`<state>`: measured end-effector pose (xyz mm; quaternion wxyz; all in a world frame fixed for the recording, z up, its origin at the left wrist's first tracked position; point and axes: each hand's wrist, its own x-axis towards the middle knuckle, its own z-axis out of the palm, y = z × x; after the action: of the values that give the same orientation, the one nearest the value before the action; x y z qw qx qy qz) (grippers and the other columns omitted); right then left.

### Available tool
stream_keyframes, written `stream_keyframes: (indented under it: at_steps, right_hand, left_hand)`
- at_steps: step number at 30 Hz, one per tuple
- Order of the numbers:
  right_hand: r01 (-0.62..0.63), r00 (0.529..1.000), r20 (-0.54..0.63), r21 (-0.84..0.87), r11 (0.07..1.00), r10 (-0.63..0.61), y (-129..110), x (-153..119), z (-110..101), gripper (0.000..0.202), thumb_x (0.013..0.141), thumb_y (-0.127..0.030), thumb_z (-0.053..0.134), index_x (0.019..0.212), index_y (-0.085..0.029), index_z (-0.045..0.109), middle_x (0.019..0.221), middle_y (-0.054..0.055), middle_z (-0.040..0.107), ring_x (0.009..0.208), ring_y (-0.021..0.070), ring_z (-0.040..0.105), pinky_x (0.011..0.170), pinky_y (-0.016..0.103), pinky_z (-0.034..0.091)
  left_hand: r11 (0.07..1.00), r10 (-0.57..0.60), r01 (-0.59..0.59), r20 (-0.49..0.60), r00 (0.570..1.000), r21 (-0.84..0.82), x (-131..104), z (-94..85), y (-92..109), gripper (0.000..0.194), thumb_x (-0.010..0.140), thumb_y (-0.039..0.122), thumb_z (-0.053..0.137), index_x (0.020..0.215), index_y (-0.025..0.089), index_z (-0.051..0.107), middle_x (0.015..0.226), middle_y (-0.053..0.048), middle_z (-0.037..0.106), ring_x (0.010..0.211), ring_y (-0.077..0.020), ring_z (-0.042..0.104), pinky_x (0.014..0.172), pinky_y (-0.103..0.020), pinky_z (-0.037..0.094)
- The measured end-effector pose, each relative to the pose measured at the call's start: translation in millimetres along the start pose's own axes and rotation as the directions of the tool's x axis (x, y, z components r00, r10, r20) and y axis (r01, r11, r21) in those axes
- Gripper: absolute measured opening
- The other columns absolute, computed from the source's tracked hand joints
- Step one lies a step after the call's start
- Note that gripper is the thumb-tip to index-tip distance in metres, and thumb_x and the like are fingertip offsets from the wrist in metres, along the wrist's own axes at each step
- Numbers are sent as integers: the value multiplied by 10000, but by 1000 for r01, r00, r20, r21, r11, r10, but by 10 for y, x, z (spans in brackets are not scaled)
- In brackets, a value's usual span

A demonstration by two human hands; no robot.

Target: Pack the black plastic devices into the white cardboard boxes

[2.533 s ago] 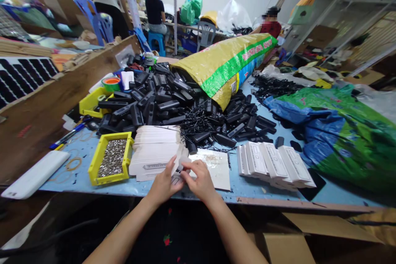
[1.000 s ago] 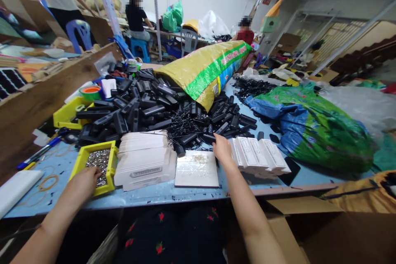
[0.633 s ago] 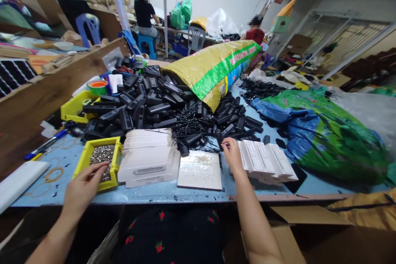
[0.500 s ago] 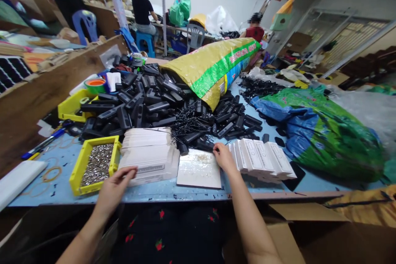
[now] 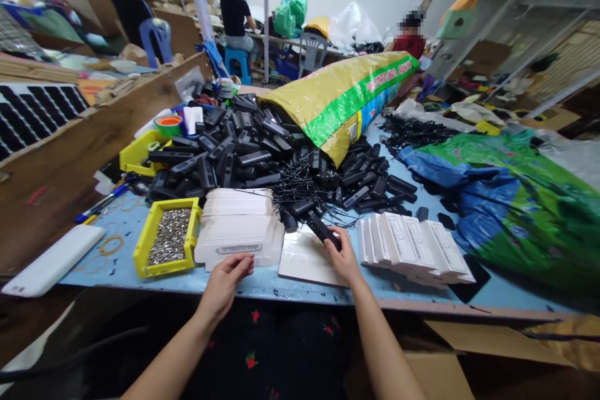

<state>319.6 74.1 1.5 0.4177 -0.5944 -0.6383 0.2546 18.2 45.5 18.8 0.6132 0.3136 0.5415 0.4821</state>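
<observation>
A black plastic piece is gripped at its near end by my right hand, over the white board. My left hand is at the front edge of the stack of white printed cards, its fingers pinched together; anything between them is too small to make out. Left of the cards stands a yellow bin of small metal parts. Behind the board lies a large heap of similar black pieces with thin black strands.
White card bundles lie on the right, beside a green and blue bag. A yellow sack lies over the heap. Pens and a white block are at the left. Two people sit behind; another stands at the back left.
My right hand has lifted a black piece from the heap's edge over the board. My left hand has moved right along the front of the cards. The camera view has turned left.
</observation>
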Motion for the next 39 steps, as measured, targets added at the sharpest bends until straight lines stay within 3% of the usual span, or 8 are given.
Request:
stream_keyframes:
  at_steps: [8, 20, 23, 25, 28, 30, 34, 39]
  right_hand:
    - [-93, 958, -50, 878, 469, 282, -838, -247, 428, 257, 757, -339, 575, 979, -226, 511, 876, 21, 566, 764, 154, 583, 712, 337, 513]
    - [123, 776, -274, 949, 290, 569, -1170, -76, 738, 194, 779, -307, 565, 881, -226, 422, 655, -72, 456, 550, 68, 476, 586, 229, 464]
    - [155, 820, -326, 918, 366, 470, -1071, -166, 674, 138, 789, -284, 560, 860, -212, 467, 619, -70, 491, 532, 78, 498, 588, 254, 476]
    - [230, 877, -413, 810, 539, 246, -933, -242, 605, 102, 768, -263, 581, 800, -194, 513, 605, -49, 532, 551, 103, 538, 603, 280, 484]
    - [255, 950, -297, 570, 781, -93, -624, -263, 527, 123, 687, -225, 657, 680, -164, 550, 603, -3, 594, 558, 132, 573, 563, 262, 468]
    - [151, 970, -244, 542, 826, -17, -401, -179, 506, 135, 710, -257, 634, 695, -162, 539, 569, -9, 574, 515, 127, 552, 531, 253, 458]
    - [-149, 803, -439, 509, 848, 404, -110, 41, 467, 359, 757, -383, 582, 1024, -176, 462, 757, 14, 594, 660, 162, 592, 670, 343, 510]
    - [32, 903, -426, -80, 996, -63, -446, -47, 494, 394, 797, -341, 593, 1145, -173, 517, 1238, 140, 465, 1183, 243, 447, 1005, 435, 373]
  left_hand:
    - [999, -5, 14, 172, 985, -52, -97, 336, -62, 300, 622, 312, 779, 824, 135, 646, 740, -10, 637, 681, -100, 594, 721, -236, 495]
    - [988, 128, -142, 214, 968, 54, -183, 548, -211, 307, 710, 294, 685, 847, 174, 438, 702, 11, 601, 665, -117, 595, 692, -253, 476]
    - [833, 319, -404, 269, 909, 378, -97, 354, -255, 281, 765, 304, 626, 975, 176, 492, 935, -71, 639, 887, -194, 618, 833, -359, 478]
    - [480, 476, -567, 344, 809, 669, 25, 96, -260, 371, 777, 270, 614, 1124, 188, 513, 1189, -122, 567, 1132, -260, 517, 984, -445, 381]
    - [-4, 516, -506, 436, 737, 862, 229, -297, -226, 439, 768, 204, 606, 1196, 170, 516, 1263, -152, 520, 1201, -313, 449, 1013, -491, 323]
    - [-125, 450, -471, 473, 758, 873, 320, -435, -147, 443, 752, 183, 608, 1187, 158, 527, 1244, -158, 533, 1172, -317, 470, 986, -478, 345]
    - [-78, 204, -492, 497, 844, 867, 322, -371, 205, 272, 766, 185, 553, 1030, 137, 595, 1058, -146, 617, 1034, -311, 549, 905, -458, 400]
    - [386, -36, -557, 615, 788, 736, 111, -122, 634, 295, 877, 338, 402, 1055, 213, 602, 1032, -56, 659, 956, -211, 609, 849, -325, 473]
